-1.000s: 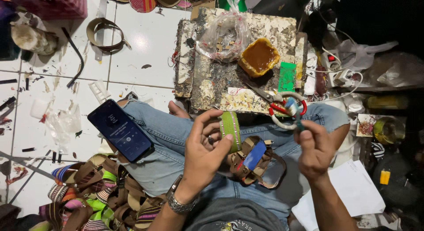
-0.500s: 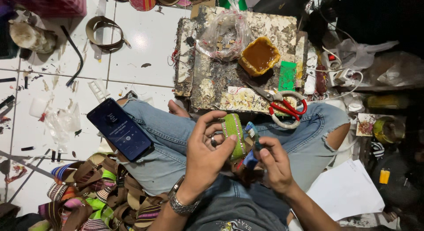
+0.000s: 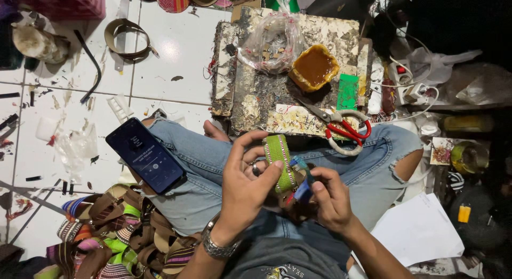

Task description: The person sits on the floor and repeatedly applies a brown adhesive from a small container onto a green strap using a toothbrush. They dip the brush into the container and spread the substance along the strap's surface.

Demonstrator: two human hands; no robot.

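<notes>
My left hand (image 3: pixel 246 184) pinches a green woven strap (image 3: pixel 281 162) with pale edges, held upright over my lap, thumb on its front. My right hand (image 3: pixel 329 199) presses against the strap's right side and grips a small blue object (image 3: pixel 302 191); what it is I cannot tell. Both hands hover above my crossed legs in blue jeans (image 3: pixel 202 167). A metal bracelet sits on my left wrist.
A phone (image 3: pixel 145 155) with a lit screen rests on my left knee. Ahead lies a stained work board (image 3: pixel 256 92) with red-handled scissors (image 3: pixel 341 127), a dish of amber glue (image 3: pixel 313 68), a plastic bag (image 3: pixel 272 41). Woven straps (image 3: pixel 112 236) pile at lower left; paper (image 3: pixel 418 231) at right.
My right hand came in from the right, away from the scissors, and closed against the green strap held by my left hand. The strap stayed in place.
</notes>
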